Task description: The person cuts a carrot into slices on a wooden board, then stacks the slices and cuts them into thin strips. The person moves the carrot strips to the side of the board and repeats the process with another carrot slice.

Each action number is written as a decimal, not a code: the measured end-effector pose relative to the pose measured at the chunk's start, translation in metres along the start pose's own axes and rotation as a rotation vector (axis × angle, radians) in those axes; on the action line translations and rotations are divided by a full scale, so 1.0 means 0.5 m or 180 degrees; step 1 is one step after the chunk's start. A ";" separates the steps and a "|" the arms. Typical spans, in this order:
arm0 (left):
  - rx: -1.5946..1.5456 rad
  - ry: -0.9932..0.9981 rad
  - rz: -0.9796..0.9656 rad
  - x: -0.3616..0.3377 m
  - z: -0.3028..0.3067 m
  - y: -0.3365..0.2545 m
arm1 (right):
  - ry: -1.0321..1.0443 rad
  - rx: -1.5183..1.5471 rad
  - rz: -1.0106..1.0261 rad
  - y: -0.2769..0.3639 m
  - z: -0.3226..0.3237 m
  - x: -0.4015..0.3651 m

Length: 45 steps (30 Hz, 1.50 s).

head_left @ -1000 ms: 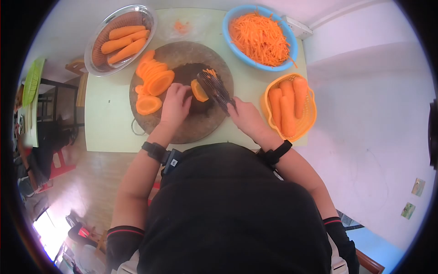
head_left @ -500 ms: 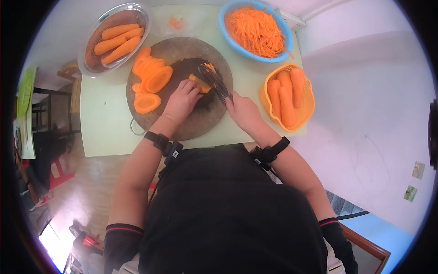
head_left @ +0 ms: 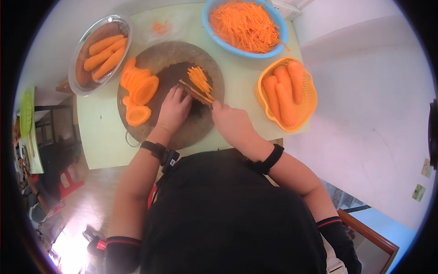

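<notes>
My right hand (head_left: pixel 232 124) is closed around the handle of a knife (head_left: pixel 195 94), whose dark blade slants up and left over the round cutting board (head_left: pixel 200 130). My left hand (head_left: pixel 174 108) lies beside the blade with fingers bent and pressed down on carrot slices, which the hand and blade mostly hide. Just beyond the blade, cut carrot strips (head_left: pixel 199 79) form a small pile, and some orange shows along the knife. Left of my left hand, a fan of oval carrot slices (head_left: pixel 145 90) rests on the board.
A blue basin (head_left: pixel 207 31) heaped with carrot shreds (head_left: pixel 244 25) stands at the back. At right is a yellow basket (head_left: pixel 311 102) with whole carrots (head_left: pixel 286 106). A metal strainer bowl (head_left: pixel 73 75) with several carrots (head_left: pixel 108 64) stands back left. A wall (head_left: pixel 356 91) borders the right side.
The knife has turned from a steep, blurred angle to lie along the left fingertips. Carrot strips now show beyond the blade. The whole view has shifted slightly.
</notes>
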<state>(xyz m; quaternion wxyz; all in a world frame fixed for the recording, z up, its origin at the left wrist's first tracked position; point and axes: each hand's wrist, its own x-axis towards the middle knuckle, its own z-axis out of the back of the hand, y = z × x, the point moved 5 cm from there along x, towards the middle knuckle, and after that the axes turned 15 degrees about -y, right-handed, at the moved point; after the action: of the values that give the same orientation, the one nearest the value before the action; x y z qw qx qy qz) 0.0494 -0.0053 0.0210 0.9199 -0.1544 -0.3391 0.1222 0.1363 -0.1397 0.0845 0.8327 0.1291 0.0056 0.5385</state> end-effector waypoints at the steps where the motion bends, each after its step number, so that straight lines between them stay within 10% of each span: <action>1: 0.0052 -0.0071 0.0020 0.001 0.001 0.000 | -0.0003 0.0022 -0.0005 0.001 0.000 -0.001; 45: 0.0039 0.0051 0.0072 0.005 0.000 0.005 | 0.0348 0.0375 -0.0029 0.002 0.008 0.031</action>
<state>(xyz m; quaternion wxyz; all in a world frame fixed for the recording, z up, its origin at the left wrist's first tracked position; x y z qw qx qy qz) 0.0508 -0.0023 0.0218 0.9221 -0.1535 -0.3292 0.1334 0.1427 -0.1263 0.0905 0.8246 0.1483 0.0833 0.5396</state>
